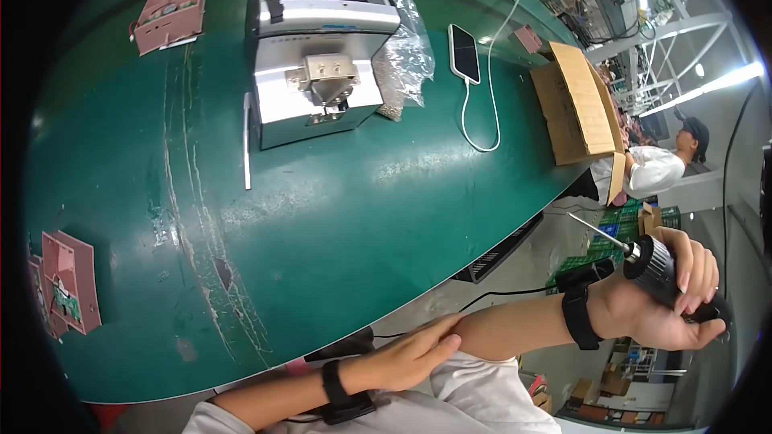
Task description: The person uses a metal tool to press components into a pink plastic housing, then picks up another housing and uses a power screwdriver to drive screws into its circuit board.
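My right hand [687,277], raised at the right beyond the table's edge, is wrapped round a black electric screwdriver [653,265]. Its long thin bit points up and to the left, away from the hand. Across my body, my left hand [414,354] rests against my right forearm near the elbow, fingers stretched out and nothing visible in them. Black straps circle both wrists. On the green table at the far left sits an opened pink housing [71,281] with a green circuit board inside.
A silver screw-feeder-like machine [318,104] stands at the back, beside a clear plastic bag [408,48]. Another pink housing [170,18] lies back left. A phone [464,55] with a white cable and a cardboard box [572,104] are farther right. One co-worker [659,165] sits beyond the box.
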`<state>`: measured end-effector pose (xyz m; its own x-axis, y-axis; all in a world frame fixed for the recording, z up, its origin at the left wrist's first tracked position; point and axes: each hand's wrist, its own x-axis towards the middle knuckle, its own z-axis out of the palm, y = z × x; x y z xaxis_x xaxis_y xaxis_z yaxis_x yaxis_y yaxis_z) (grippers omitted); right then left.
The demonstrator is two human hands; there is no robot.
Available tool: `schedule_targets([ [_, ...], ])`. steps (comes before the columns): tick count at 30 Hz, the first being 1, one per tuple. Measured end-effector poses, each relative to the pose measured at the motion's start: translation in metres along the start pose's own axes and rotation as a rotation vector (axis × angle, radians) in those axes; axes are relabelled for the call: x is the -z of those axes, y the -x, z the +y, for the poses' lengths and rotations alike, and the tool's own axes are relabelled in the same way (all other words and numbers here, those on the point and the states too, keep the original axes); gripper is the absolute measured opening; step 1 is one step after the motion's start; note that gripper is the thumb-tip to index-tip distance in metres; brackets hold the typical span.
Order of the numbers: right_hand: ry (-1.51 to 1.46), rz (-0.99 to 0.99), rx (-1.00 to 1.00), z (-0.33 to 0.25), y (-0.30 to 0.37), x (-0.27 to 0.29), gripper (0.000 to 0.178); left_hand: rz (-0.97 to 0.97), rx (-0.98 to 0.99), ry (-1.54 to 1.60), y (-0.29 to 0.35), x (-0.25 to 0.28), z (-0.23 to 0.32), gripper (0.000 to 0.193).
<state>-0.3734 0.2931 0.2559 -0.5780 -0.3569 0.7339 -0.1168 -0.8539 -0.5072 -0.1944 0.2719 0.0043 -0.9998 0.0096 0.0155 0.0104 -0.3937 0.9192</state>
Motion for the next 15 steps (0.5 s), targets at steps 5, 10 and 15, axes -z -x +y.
schedule_targets([
  [5, -0.068, 0.148, 0.141, 0.013, -0.003, -0.005, 0.029, -0.102, 0.257, 0.604, -0.029, 0.002, -0.027, 0.055],
  [10, -0.261, 0.132, 0.316, 0.021, -0.008, -0.026, 0.027, 0.212, 0.332, 0.987, -0.028, -0.003, -0.035, 0.053],
  [15, -0.192, 0.026, 0.35, 0.018, -0.017, -0.026, 0.03, 0.224, 0.568, 0.674, -0.002, 0.0, -0.034, 0.052],
])
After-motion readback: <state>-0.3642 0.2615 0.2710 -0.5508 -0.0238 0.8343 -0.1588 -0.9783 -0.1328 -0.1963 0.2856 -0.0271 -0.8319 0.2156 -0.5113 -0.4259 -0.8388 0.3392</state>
